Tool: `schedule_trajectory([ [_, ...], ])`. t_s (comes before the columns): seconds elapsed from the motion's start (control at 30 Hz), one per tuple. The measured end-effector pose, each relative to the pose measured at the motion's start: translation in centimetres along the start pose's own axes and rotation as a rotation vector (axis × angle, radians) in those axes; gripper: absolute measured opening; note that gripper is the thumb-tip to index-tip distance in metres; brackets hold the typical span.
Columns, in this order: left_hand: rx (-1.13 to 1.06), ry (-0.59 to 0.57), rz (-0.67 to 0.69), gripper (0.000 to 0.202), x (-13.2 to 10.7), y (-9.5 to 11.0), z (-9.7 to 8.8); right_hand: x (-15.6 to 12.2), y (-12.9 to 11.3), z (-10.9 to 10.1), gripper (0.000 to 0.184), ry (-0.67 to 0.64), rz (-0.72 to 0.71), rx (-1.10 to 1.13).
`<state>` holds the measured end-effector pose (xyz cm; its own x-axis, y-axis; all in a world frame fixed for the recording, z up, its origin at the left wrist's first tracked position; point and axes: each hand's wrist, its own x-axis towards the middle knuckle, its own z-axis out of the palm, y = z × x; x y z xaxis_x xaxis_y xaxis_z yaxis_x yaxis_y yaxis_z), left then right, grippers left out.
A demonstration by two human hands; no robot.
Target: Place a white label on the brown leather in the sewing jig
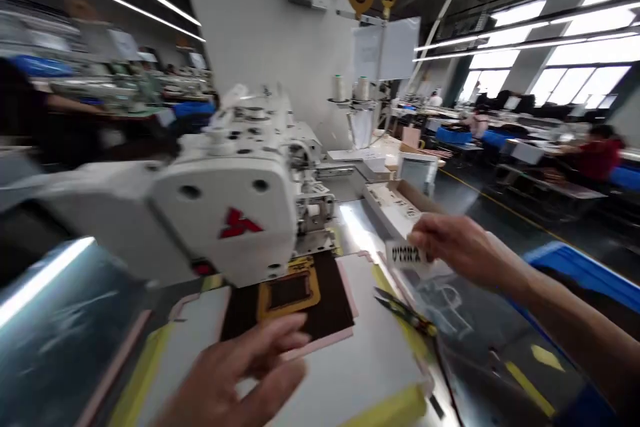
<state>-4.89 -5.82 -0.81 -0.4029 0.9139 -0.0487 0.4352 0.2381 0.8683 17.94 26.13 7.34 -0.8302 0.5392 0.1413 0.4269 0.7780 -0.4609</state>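
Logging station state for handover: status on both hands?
Right hand pinching small white printed label, above snips. Left hand open over white template with dark panel. Sewing machine head overhangs the panel.

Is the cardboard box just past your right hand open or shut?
Open: the cardboard box shows no lid on top, and pale printed pieces lie visible inside it, just beyond the right hand.

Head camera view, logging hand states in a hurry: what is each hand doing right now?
Left hand: open, fingers spread, holding nothing.
Right hand: closed, pinching a small white printed label.
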Motion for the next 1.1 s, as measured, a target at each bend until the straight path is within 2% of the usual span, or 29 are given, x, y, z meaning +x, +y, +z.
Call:
schedule_trajectory([
  [0.07, -0.277, -0.142, -0.133, 0.065, 0.5, 1.8, 0.6, -0.5, -3.5, 3.3, 0.045, -0.154, -0.061, 0.24],
  [0.13, -0.461, -0.209, -0.184, 0.053, 1.3, 2.9, 1.2, -0.9, -6.1, 6.7, 0.042, -0.343, -0.09, 0.44],
  [0.23, -0.518, -0.214, -0.256, 0.053, 1.8, 2.6, 1.3, -0.9, -7.9, 10.9, 0.037, -0.473, -0.061, 0.676],
  [0.33, -0.442, -0.192, -0.32, 0.052, 1.4, 1.6, 0.5, 0.1, -8.3, 13.1, 0.029, -0.539, 0.016, 0.777],
  [0.4, -0.316, -0.147, -0.337, 0.051, 1.0, 1.2, -0.4, 1.5, -8.4, 13.7, 0.023, -0.554, 0.045, 0.715],
  [0.47, -0.116, -0.032, -0.284, 0.046, 0.6, 0.7, -1.5, 3.4, -8.5, 14.1, 0.017, -0.547, 0.064, 0.638],
  [0.53, 0.135, 0.096, -0.114, 0.041, 0.2, 0.0, -2.6, 5.4, -8.5, 14.5, 0.012, -0.537, 0.079, 0.584],
  [0.6, 0.369, 0.179, 0.128, 0.038, -0.1, -1.2, -3.4, 7.1, -8.5, 14.8, 0.008, -0.545, 0.083, 0.537],
  [0.67, 0.569, 0.214, 0.342, 0.032, -0.3, -2.7, -4.1, 8.1, -8.2, 15.1, 0.006, -0.558, 0.082, 0.515],
  [0.73, 0.757, 0.22, 0.457, 0.031, -0.4, -4.0, -4.6, 8.5, -7.6, 15.2, 0.006, -0.568, 0.08, 0.514],
  [0.87, 0.982, 0.178, 0.501, 0.041, -0.4, -5.8, -5.1, 8.5, -6.4, 15.1, 0.011, -0.586, 0.09, 0.526],
  [1.1, 0.985, 0.139, 0.477, 0.042, -0.7, -6.3, -4.8, 8.9, -6.4, 14.4, 0.016, -0.612, 0.069, 0.535],
])
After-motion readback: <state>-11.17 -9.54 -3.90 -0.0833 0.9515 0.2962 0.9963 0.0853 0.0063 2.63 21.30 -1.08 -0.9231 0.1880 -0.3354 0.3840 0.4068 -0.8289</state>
